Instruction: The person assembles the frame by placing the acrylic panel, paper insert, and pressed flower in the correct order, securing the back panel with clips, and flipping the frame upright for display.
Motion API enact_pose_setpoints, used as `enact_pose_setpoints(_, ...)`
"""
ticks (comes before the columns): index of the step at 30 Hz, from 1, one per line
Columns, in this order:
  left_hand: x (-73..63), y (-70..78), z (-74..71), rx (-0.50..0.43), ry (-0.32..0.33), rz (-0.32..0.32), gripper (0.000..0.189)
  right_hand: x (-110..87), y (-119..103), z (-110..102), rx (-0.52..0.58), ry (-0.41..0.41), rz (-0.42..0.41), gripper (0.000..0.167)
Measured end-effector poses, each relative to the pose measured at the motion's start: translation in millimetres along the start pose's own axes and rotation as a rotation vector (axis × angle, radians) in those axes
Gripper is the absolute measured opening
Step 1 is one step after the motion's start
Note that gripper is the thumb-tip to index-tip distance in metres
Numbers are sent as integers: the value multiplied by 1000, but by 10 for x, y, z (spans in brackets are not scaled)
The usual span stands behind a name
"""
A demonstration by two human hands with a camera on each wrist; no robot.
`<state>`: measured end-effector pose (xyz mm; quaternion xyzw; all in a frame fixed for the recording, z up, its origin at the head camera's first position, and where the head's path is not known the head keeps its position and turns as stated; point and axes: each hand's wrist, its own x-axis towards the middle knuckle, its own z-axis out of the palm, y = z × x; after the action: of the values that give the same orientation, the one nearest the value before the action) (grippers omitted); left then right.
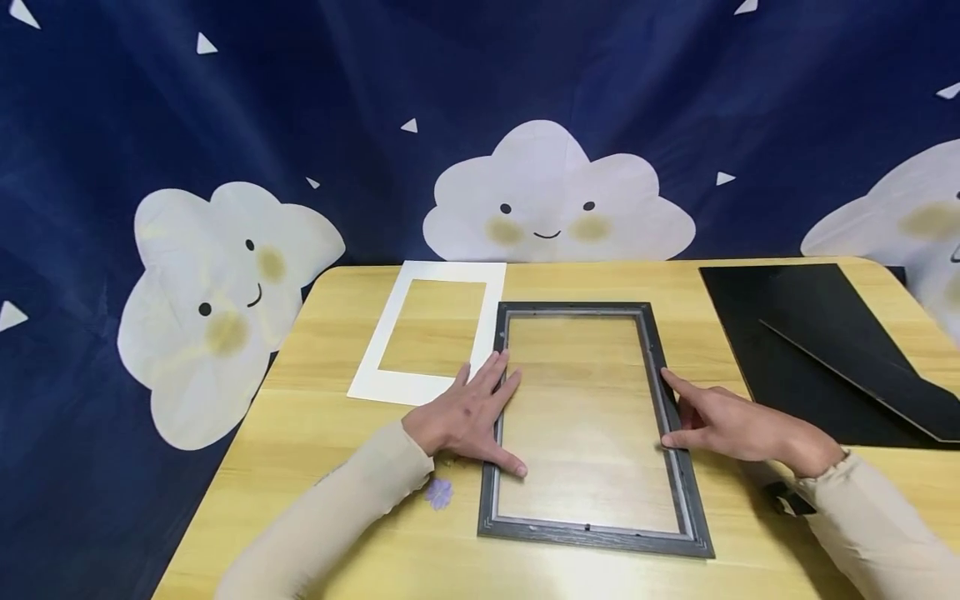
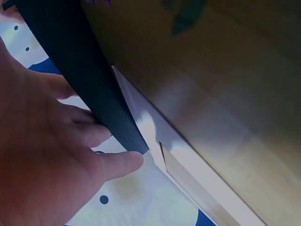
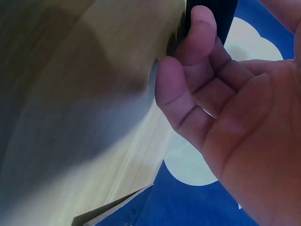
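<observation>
The black frame (image 1: 592, 537) is lying flat at the middle of the tabletop (image 1: 285, 450); the left hand (image 1: 472, 417) is resting spread and loose across its left bar, while the right hand (image 1: 738, 425) is touching the right bar with thumb and forefinger, and whether it is clasping the bar I cannot tell. The frame is looking stiff and fairly light, its smooth bars perhaps sliding easily; whether a clear, fragile pane is sitting inside is hard to tell, so opposite side bars are offering the safest hold.

The white mat (image 1: 405, 387) is lying just beside the upper left, crowding that side; the purple flower (image 1: 438, 493) is lying near the left wrist; the black backing board (image 1: 757, 292), with its support leg (image 1: 892, 375), is lying beyond the right hand; patterned cloth (image 1: 465, 75) is hanging behind.
</observation>
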<state>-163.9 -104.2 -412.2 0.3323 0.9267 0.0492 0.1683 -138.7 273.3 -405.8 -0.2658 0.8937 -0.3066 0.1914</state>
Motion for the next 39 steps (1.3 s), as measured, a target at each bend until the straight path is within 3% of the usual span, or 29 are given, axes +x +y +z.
enact_pose_setpoints(15,-11,-22,-36,3,23,6,131,33,-38,-26,-7,-4,38,99)
enact_pose_setpoints(23,-75,17,77,-29,6,11,131,-11,-7,64,38,-28,22,98)
enact_pose_setpoints(27,-94,-15,61,-60,18,7,131,-24,4,93,36,-21,20,97)
enact_pose_setpoints(32,-122,-238,-51,-136,86,-50,131,-48,14,75,23,-2,21,97)
enact_pose_setpoints(39,-306,-715,-144,-170,183,-264,129,-55,47,17,19,27,19,94)
